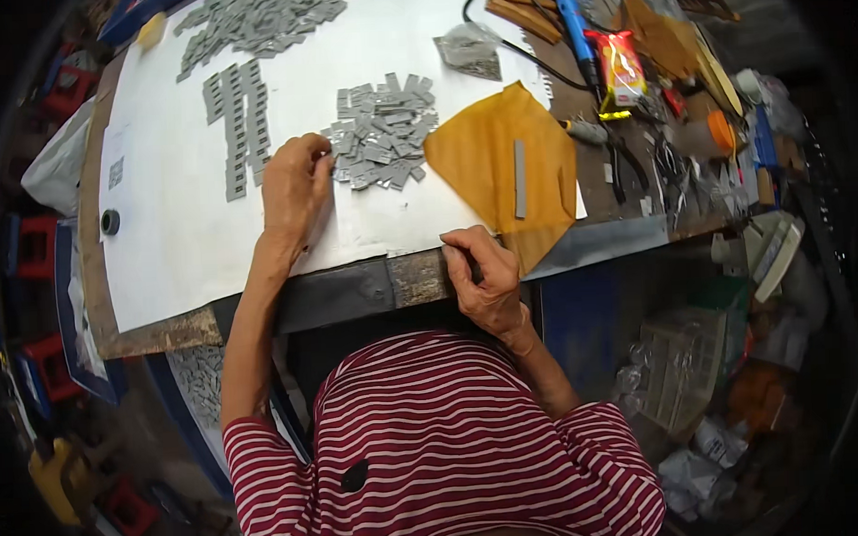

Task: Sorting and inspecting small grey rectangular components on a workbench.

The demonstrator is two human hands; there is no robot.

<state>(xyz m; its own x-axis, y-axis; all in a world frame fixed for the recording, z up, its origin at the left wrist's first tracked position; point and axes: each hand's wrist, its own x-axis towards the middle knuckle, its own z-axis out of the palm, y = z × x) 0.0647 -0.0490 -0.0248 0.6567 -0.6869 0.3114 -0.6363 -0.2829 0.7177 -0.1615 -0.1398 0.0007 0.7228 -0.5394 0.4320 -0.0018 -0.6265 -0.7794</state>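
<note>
Worktop [192, 248] under white sheet, frame centre. Left hand [294, 183], fingers pinching a piece at the edge of the grey metal pieces [382, 133]; right hand [481, 276], fingers curled on the worktop's edge. Step, judged: picking; next needs a clean single-piece lift.

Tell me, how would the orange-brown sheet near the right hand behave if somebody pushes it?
The orange-brown sheet looks thin and flat, so it would probably slide and bend rather than resist. The narrow grey strip lying on it would likely ride along. The sheet's corner overhangs the table edge, so it may droop.
</note>
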